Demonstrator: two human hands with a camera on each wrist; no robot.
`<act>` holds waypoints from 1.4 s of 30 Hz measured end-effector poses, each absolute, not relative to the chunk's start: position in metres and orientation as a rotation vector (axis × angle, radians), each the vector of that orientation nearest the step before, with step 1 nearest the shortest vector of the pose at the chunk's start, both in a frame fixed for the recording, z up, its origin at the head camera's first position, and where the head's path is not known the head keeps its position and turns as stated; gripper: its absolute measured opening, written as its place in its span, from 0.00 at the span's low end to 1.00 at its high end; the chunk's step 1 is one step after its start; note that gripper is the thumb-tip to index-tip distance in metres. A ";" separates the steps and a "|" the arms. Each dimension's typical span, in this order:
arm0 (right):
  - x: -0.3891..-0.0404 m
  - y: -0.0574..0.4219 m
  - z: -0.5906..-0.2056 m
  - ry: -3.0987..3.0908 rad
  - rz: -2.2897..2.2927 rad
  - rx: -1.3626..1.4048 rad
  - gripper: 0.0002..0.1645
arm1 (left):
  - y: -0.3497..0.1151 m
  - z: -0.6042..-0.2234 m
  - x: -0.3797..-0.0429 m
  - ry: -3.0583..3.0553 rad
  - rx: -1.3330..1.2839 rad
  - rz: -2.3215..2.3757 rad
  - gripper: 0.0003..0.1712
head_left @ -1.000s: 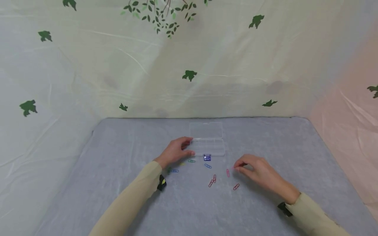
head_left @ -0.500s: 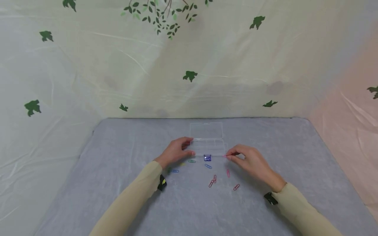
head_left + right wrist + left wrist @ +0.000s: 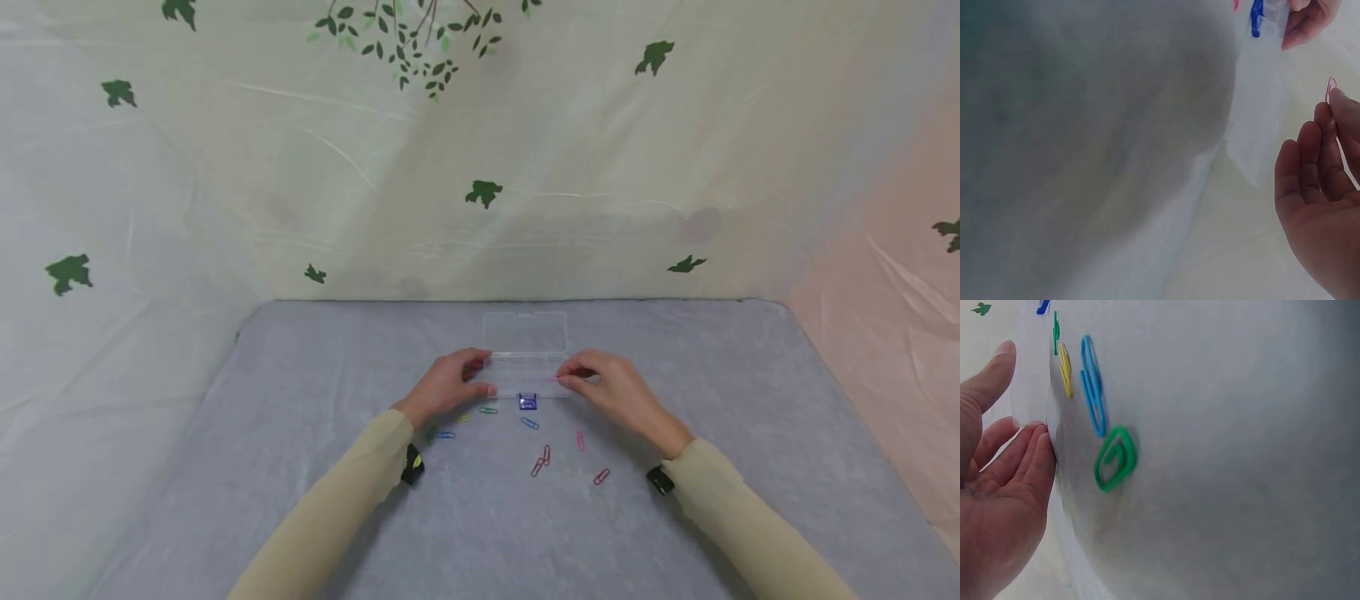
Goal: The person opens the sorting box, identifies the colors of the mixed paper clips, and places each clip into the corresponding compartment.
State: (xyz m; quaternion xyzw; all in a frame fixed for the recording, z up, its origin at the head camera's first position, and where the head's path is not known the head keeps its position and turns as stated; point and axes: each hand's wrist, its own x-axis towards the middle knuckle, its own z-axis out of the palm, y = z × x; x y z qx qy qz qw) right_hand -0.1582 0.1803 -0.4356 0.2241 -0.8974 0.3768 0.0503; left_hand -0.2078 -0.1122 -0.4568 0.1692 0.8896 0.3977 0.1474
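Observation:
A clear plastic compartment box [image 3: 525, 364] lies on the grey cloth with its lid [image 3: 525, 332] open toward the back. My left hand [image 3: 444, 385] holds the box's left end, thumb at the front corner and fingers at the rear. Over the right part of the box, my right hand [image 3: 611, 392] pinches a pink paper clip [image 3: 1331, 83] between thumb and forefinger. A blue latch [image 3: 528, 402] sits at the box's front edge. Nearby lie a light blue paper clip [image 3: 1092, 387], a yellow clip [image 3: 1065, 370] and a green clip [image 3: 1116, 458].
In front of the box lie another blue clip [image 3: 530, 423], a pink clip [image 3: 581, 441], a pair of red clips [image 3: 541, 461] and a lone red clip [image 3: 602, 477]. A leaf-patterned curtain [image 3: 375, 208] stands behind the table [image 3: 337, 358].
My right hand has moved left and away from me, carrying the pink paper clip from the cloth to over the box. My left hand has stayed at the box's left end.

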 end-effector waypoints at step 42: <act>-0.172 0.184 -0.438 -2.859 0.961 0.782 0.12 | -0.105 -0.465 -0.215 2.592 0.487 1.166 0.38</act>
